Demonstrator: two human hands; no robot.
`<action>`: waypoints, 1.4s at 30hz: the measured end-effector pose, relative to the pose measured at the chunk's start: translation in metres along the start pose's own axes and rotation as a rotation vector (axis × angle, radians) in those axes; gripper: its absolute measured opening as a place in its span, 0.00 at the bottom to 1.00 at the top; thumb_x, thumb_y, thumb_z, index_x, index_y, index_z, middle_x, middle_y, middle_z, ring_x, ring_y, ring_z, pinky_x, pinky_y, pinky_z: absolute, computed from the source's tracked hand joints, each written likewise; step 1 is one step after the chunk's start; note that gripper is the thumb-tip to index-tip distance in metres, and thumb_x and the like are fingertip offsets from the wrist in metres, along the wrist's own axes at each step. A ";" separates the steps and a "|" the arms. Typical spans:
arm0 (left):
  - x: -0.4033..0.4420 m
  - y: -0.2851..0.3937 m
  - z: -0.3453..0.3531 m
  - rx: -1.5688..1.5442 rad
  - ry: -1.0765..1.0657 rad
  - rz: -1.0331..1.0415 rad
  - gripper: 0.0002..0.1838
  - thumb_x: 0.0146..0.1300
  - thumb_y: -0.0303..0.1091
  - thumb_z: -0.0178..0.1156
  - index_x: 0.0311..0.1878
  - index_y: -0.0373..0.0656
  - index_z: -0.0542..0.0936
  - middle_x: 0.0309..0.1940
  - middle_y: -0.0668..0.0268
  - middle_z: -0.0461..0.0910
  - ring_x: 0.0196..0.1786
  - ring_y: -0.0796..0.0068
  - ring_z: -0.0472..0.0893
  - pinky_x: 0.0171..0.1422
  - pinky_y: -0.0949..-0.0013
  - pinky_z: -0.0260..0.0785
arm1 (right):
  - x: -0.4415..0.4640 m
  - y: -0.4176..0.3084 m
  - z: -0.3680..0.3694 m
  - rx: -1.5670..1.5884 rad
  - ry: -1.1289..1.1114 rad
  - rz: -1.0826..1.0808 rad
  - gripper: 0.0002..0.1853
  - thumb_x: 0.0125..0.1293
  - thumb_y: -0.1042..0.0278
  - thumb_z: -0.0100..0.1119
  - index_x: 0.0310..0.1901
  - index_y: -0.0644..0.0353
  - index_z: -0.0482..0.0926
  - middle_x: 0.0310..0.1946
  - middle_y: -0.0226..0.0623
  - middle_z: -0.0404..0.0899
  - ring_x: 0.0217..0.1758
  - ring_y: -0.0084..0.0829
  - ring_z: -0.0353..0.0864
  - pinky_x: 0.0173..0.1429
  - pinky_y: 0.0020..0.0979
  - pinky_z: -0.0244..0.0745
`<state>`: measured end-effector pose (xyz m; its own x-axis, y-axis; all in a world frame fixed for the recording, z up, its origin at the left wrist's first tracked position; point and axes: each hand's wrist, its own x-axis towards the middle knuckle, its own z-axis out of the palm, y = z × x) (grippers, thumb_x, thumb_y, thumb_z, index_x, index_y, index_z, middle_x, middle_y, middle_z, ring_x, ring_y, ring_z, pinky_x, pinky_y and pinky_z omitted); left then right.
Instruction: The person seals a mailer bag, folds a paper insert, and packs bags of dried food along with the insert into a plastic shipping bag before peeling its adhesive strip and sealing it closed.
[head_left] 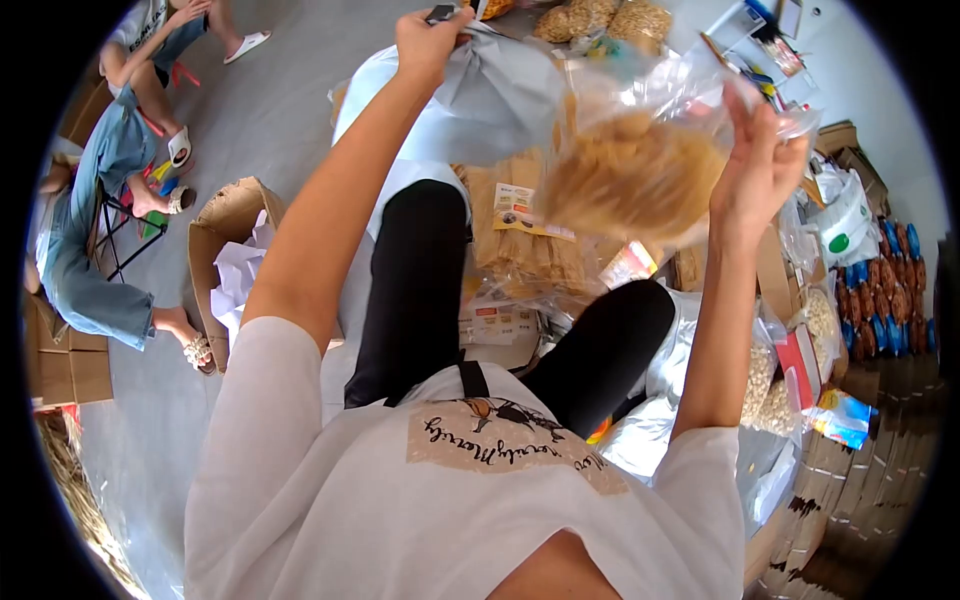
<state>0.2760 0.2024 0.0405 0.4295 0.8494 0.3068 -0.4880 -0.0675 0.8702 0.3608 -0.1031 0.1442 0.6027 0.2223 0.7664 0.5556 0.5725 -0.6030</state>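
Observation:
My left hand (428,46) is closed on the gathered edge of a large silvery-white bag (500,90), at the top of the view. A small dark item shows by its fingertips, too small to name. My right hand (752,165) grips the top of a clear plastic bag (640,175) with tan dried food inside. This bag hangs in the air, smeared by motion, right of the silvery bag. Below it, between my knees, lie clear packs of flat tan food sticks (525,225), one with a printed label (520,205).
Bags of nuts or grains (605,18) stand at the far side. An open cardboard box (225,225) with paper is on the left, near two seated people (110,210). On the right are stacked flat cardboard (850,500), a red box (800,365) and brown-and-blue packs (885,285).

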 end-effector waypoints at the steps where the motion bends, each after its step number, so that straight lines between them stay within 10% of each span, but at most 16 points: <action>1: -0.001 0.005 0.006 -0.044 0.034 0.022 0.11 0.52 0.28 0.65 0.37 0.31 0.79 0.30 0.63 0.80 0.28 0.78 0.77 0.33 0.76 0.70 | -0.001 -0.016 0.006 -0.008 0.008 -0.009 0.04 0.64 0.74 0.50 0.38 0.61 0.67 0.34 0.39 0.76 0.45 0.43 0.78 0.56 0.42 0.72; 5: -0.011 0.023 0.023 -0.009 -0.061 0.160 0.10 0.55 0.30 0.64 0.36 0.33 0.81 0.30 0.64 0.80 0.29 0.79 0.76 0.35 0.77 0.70 | -0.046 -0.086 0.017 0.080 -0.144 0.026 0.06 0.64 0.73 0.52 0.39 0.63 0.67 0.33 0.36 0.75 0.45 0.38 0.78 0.57 0.41 0.71; 9: -0.027 0.040 0.036 0.108 -0.074 0.175 0.11 0.56 0.35 0.64 0.37 0.38 0.82 0.29 0.69 0.81 0.30 0.82 0.76 0.37 0.78 0.68 | -0.123 -0.148 0.000 0.113 -0.349 0.733 0.07 0.59 0.76 0.56 0.35 0.60 0.67 0.24 0.28 0.73 0.27 0.23 0.77 0.31 0.24 0.72; 12: -0.054 0.026 0.043 0.098 -0.220 0.243 0.10 0.57 0.34 0.63 0.38 0.39 0.82 0.27 0.72 0.80 0.29 0.83 0.74 0.36 0.77 0.67 | -0.151 -0.160 -0.026 0.008 -0.928 1.217 0.05 0.58 0.78 0.53 0.28 0.62 0.68 0.28 0.37 0.80 0.19 0.21 0.76 0.19 0.18 0.66; 16: -0.127 -0.016 0.055 0.141 -0.440 0.420 0.06 0.59 0.29 0.59 0.37 0.41 0.82 0.29 0.69 0.77 0.32 0.80 0.72 0.39 0.76 0.64 | -0.190 -0.113 -0.070 -0.064 -1.273 1.668 0.05 0.56 0.73 0.55 0.28 0.66 0.70 0.21 0.36 0.80 0.15 0.21 0.74 0.18 0.21 0.68; 24: -0.202 -0.010 0.048 0.373 -0.675 0.382 0.08 0.53 0.24 0.58 0.37 0.39 0.80 0.26 0.62 0.69 0.30 0.67 0.72 0.36 0.71 0.62 | -0.175 -0.122 -0.062 -0.415 -1.816 1.470 0.11 0.57 0.69 0.54 0.38 0.66 0.73 0.25 0.40 0.80 0.21 0.25 0.80 0.25 0.24 0.73; 30: -0.200 0.038 0.028 0.288 -0.868 0.182 0.07 0.54 0.26 0.59 0.37 0.41 0.81 0.26 0.64 0.70 0.33 0.69 0.71 0.39 0.73 0.61 | -0.126 -0.039 -0.058 -0.626 -0.769 0.333 0.24 0.57 0.61 0.58 0.53 0.62 0.68 0.52 0.52 0.71 0.57 0.37 0.71 0.58 0.33 0.66; 36: -0.193 0.033 -0.027 0.718 -1.017 0.534 0.11 0.49 0.25 0.61 0.38 0.44 0.82 0.40 0.64 0.75 0.54 0.61 0.70 0.57 0.64 0.61 | -0.215 -0.010 -0.054 -0.766 -0.722 0.446 0.38 0.54 0.56 0.60 0.62 0.65 0.55 0.67 0.56 0.43 0.68 0.53 0.50 0.68 0.42 0.50; 42: -0.210 0.009 0.013 0.516 -1.116 0.402 0.15 0.46 0.26 0.63 0.40 0.46 0.81 0.45 0.64 0.76 0.60 0.59 0.65 0.61 0.60 0.59 | -0.235 -0.046 -0.066 -0.803 -0.561 0.479 0.34 0.54 0.62 0.60 0.60 0.64 0.59 0.66 0.56 0.46 0.67 0.53 0.52 0.67 0.39 0.53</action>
<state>0.1914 0.0161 -0.0110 0.8423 -0.1544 0.5163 -0.4896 -0.6198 0.6133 0.2321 -0.2337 -0.0228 0.6226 0.7298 0.2823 0.6673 -0.3067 -0.6788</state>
